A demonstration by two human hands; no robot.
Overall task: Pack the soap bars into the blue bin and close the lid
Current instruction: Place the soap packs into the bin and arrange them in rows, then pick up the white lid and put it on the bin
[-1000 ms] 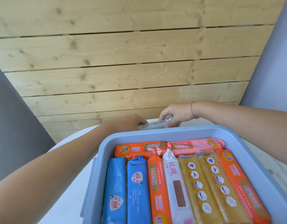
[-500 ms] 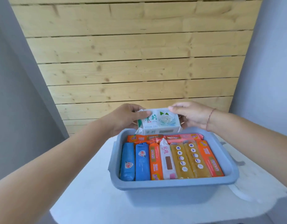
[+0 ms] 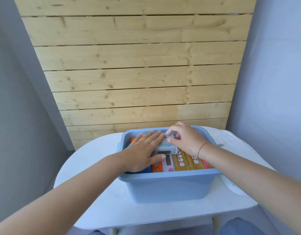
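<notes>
left hand (image 3: 143, 152) flat and wide open, palm pressing the white soap pack (image 3: 164, 146) on top of the packed row; right hand (image 3: 185, 139) narrow, fingertips pinching that pack's far corner. one blue bin (image 3: 166, 187) at lower centre of frame on white table (image 3: 99, 200), lid off; about five soap bars (image 3: 182, 161) show beneath. both forearms reach in from the bottom corners

Your left hand (image 3: 143, 154) hid the blue soap bars (image 3: 147, 169); your right hand (image 3: 186, 139) covered the white pack's (image 3: 164, 148) far end, its print blurred.
</notes>
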